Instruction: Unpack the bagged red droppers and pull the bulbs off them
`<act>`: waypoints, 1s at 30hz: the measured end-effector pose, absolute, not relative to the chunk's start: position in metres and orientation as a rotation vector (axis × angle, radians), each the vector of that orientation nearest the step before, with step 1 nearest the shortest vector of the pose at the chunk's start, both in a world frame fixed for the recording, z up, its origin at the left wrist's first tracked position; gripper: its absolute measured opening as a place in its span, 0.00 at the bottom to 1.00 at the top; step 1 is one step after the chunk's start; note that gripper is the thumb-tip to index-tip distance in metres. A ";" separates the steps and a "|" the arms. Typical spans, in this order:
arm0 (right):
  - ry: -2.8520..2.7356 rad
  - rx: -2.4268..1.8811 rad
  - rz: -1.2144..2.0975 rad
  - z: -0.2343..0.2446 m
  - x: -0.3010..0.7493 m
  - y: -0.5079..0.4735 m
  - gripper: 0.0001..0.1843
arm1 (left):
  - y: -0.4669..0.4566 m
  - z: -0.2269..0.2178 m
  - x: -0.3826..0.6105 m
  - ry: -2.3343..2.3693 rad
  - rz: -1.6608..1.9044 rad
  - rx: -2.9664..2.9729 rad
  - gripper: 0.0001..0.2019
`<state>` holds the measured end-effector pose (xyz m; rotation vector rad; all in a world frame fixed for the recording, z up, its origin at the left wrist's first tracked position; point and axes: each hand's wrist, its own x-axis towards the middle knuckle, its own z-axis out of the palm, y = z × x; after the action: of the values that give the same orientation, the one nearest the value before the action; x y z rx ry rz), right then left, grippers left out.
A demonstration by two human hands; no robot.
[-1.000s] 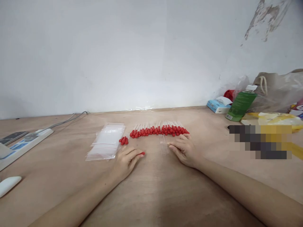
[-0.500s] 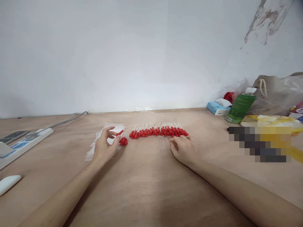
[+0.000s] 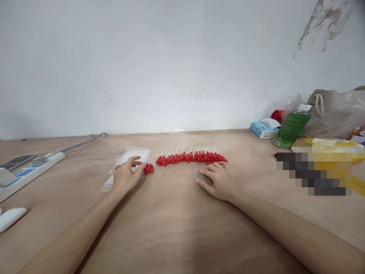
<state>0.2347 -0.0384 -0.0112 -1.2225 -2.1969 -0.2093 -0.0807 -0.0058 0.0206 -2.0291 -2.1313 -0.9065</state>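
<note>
My left hand [image 3: 126, 176] lies on a stack of clear plastic bags [image 3: 131, 155], its fingers loosely apart and its fingertips against a small pile of loose red rubber bulbs [image 3: 148, 168]. My right hand [image 3: 218, 179] rests flat on the table with its fingers stretched out over a few bare glass tubes [image 3: 194, 170]. Just beyond both hands runs a long row of glass droppers with red bulbs [image 3: 191, 156], laid side by side with the tubes pointing towards the wall.
A white power strip [image 3: 28, 170] with its cable and a phone lie at the far left, and a white object [image 3: 11, 217] is near the left edge. At the right stand a green bottle [image 3: 291, 127], a blue tissue pack [image 3: 264, 128], bags and yellow packaging.
My left hand carried a red bulb from the table's middle to the small pile by the bags and no longer shows it. My right hand went from pinching a tube to lying flat.
</note>
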 end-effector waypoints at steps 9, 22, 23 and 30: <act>-2.226 -1.196 -0.154 -0.009 0.236 -0.039 0.24 | -0.005 0.040 -0.074 -1.979 -0.866 -2.080 0.16; -2.195 -1.255 -0.097 -0.014 0.236 -0.031 0.21 | 0.033 0.045 -0.039 -2.115 -0.445 -2.298 0.15; -2.197 -1.253 -0.093 -0.014 0.236 -0.031 0.21 | 0.033 0.044 -0.039 -2.116 -0.470 -2.289 0.16; -2.213 -1.238 -0.094 -0.014 0.236 -0.031 0.22 | 0.028 0.040 -0.034 -2.111 -0.712 -2.197 0.16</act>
<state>0.2365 -0.0305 -0.0140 -1.2377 -2.2128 -0.0944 -0.0340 0.0278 0.0403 -2.1974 -2.1107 -0.7123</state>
